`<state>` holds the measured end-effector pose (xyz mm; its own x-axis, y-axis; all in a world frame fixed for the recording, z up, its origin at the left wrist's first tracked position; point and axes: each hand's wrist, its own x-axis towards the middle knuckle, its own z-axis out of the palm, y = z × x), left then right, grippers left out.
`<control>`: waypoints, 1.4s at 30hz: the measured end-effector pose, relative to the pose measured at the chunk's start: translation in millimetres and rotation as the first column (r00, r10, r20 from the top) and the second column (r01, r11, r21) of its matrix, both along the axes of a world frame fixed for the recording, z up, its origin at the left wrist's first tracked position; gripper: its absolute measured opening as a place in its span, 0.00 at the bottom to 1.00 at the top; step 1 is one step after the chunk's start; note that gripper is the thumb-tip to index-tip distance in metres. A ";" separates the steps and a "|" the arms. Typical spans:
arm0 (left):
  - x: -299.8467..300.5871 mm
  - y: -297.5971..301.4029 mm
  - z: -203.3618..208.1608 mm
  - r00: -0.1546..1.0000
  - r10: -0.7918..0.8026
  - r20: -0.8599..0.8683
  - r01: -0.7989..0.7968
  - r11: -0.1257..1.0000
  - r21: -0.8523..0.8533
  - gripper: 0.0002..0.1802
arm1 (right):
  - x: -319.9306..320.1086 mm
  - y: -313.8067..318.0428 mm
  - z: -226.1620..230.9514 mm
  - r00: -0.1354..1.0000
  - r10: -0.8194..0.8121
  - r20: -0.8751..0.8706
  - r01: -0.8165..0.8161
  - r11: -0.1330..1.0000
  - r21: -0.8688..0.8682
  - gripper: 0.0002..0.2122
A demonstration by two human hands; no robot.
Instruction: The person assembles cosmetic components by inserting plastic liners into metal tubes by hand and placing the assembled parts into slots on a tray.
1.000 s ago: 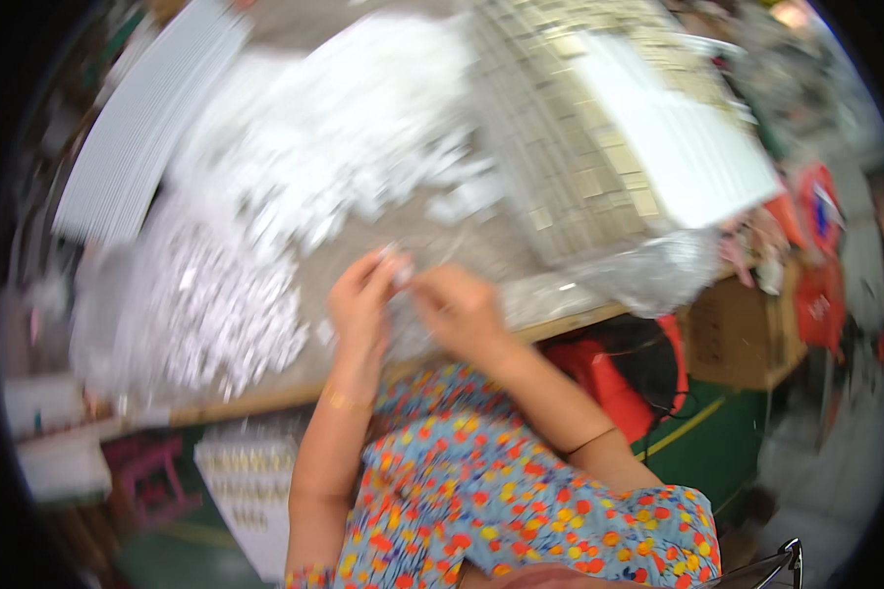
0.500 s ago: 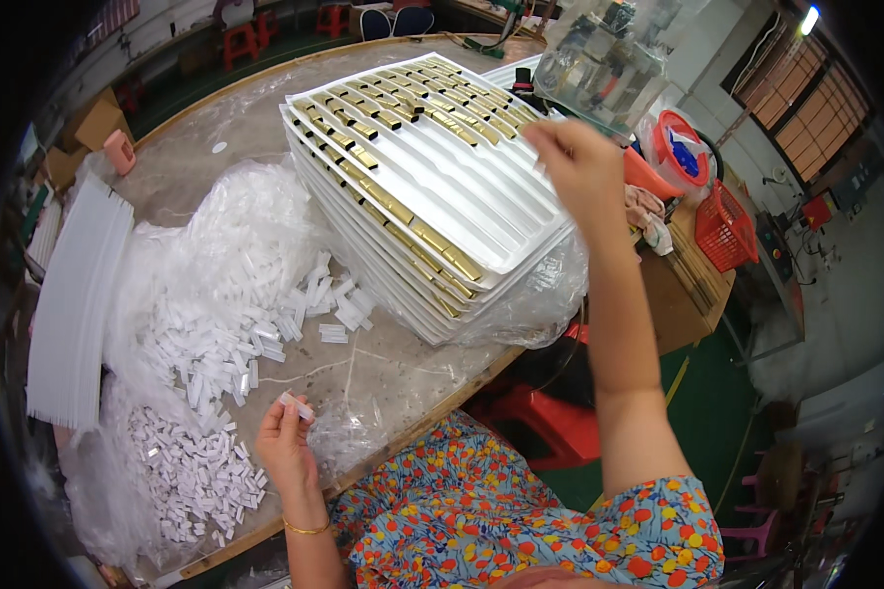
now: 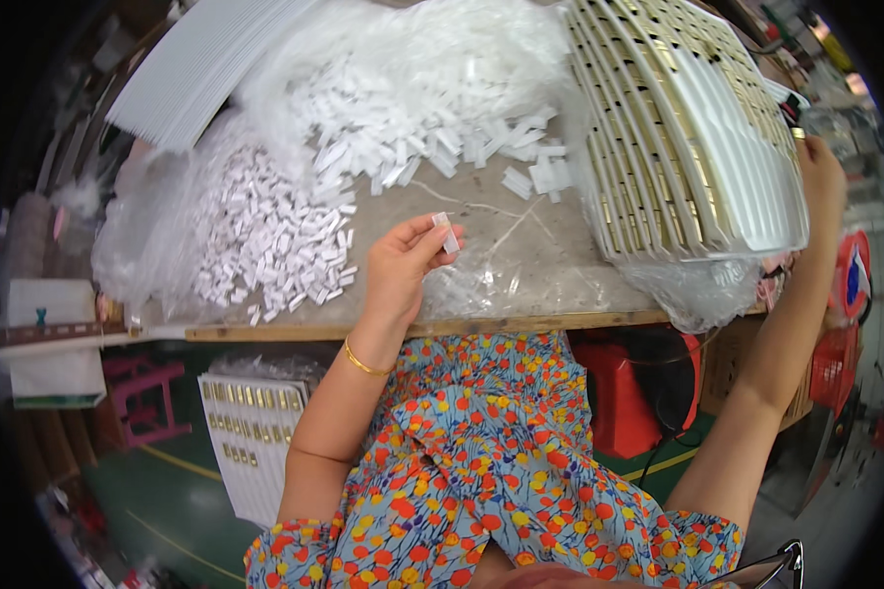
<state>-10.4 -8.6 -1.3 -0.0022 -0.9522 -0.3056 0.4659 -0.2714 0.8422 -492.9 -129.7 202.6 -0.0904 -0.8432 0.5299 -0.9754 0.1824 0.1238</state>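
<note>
Landmark: tray stack (image 3: 764, 191). Well left of it, a ribbed white stack (image 3: 206, 74): thin layered edges, probably stiff. Nearer the landmark, loose small white pieces (image 3: 270, 231): short, hard-edged, apparently plastic; likely light and prone to scatter. Next, just left of the landmark, translucent strips (image 3: 432, 142): flat, glossy, straight-sided, partly under crumpled clear film (image 3: 442, 44).

Left and a little nearer the wearer than the landmark, the left hand (image 3: 403, 263) pinches one pale piece (image 3: 450, 243), thumb against fingers, tilted, raised over the grey bench (image 3: 560, 221). Judged feather-light, stiff, somewhat slippery, perhaps easily scratched; best hold: the long sides near one end.

On the landmark itself, gold pieces (image 3: 699, 177) sit in ribbed white channels: shiny, blocky, metallic-looking; judged rigid and small, best taken by their sides. Soft wrinkled plastic bagging (image 3: 697, 293) lies at its near edge. At the landmark's right edge, the right hand (image 3: 821, 175): fingers narrow, beside a gold bit; cannot tell whether gripped.
</note>
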 end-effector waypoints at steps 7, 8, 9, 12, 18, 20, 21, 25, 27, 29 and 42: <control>24.0 7.8 -7.9 0.995 0.093 0.036 -0.095 0.995 0.038 0.12 | 248.3 117.7 -59.2 0.349 0.730 0.588 -0.792 0.565 -0.232 0.14; 22.4 7.9 -7.3 0.994 0.100 0.035 -0.101 0.994 0.032 0.12 | 265.5 117.5 -79.1 0.362 0.646 0.672 -0.821 0.563 -0.098 0.13; 20.0 6.6 -5.3 0.996 0.084 0.034 -0.085 0.996 0.034 0.12 | 278.2 109.2 -101.6 0.352 0.607 0.713 -0.800 0.590 -0.107 0.10; 13.8 4.4 -0.7 0.999 0.032 0.007 -0.032 0.999 0.001 0.12 | 271.0 61.6 -182.9 0.081 0.027 0.996 -0.648 0.761 0.032 0.07; 17.9 11.1 -7.3 0.997 0.079 0.026 -0.080 0.996 0.031 0.12 | 285.3 25.9 -196.5 0.557 0.228 0.799 -0.601 0.775 0.198 0.07; 14.4 9.6 -7.6 0.998 0.066 0.009 -0.066 0.997 0.039 0.12 | 287.4 21.5 -206.3 0.629 0.342 0.698 -0.635 0.744 0.207 0.08; 13.8 8.7 -8.4 0.997 0.076 0.012 -0.076 0.996 0.041 0.12 | 288.8 19.7 -211.8 0.666 0.377 0.644 -0.635 0.740 0.223 0.08; 8.6 4.0 -8.9 0.998 0.055 0.019 -0.056 0.997 0.061 0.13 | 285.2 12.9 -216.2 0.696 0.479 0.535 -0.688 0.658 0.306 0.07; 9.4 3.6 -9.6 0.998 0.051 0.028 -0.052 0.996 0.067 0.13 | 288.6 13.2 -217.8 0.685 0.519 0.511 -0.700 0.662 0.268 0.07; 10.2 3.3 -13.0 1.000 0.022 -0.002 -0.022 0.999 0.035 0.13 | 292.1 16.3 -214.7 0.678 0.555 0.483 -0.709 0.667 0.230 0.06; 5.9 -0.1 -9.2 0.941 0.043 -0.336 -0.017 0.997 0.080 0.10 | 341.4 97.3 -192.5 0.075 0.593 0.802 -0.758 0.557 -0.340 0.04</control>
